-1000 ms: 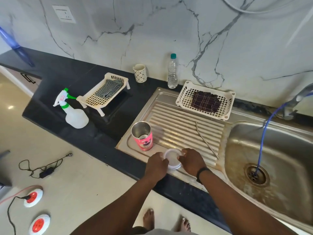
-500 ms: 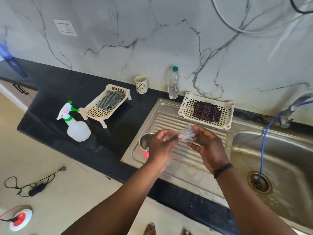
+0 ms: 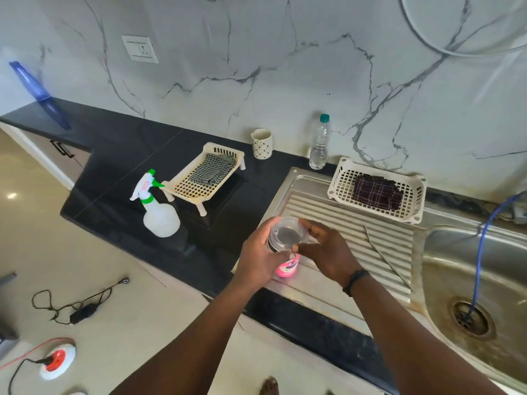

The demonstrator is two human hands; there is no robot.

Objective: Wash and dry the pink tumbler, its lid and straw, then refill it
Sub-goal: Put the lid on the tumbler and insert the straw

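Pink tumbler upright on ribbed steel drainboard, near its front edge; contents hidden. Clear lid at tumbler mouth, gripped at left rim by left hand, pinched at right rim by right hand; whether seated, cannot tell. Metal straw flat on drainboard, right of hands. 2 white baskets: 1 on drainboard with dark checked cloth; 1 on black table with green checked cloth. Water bottle by wall.
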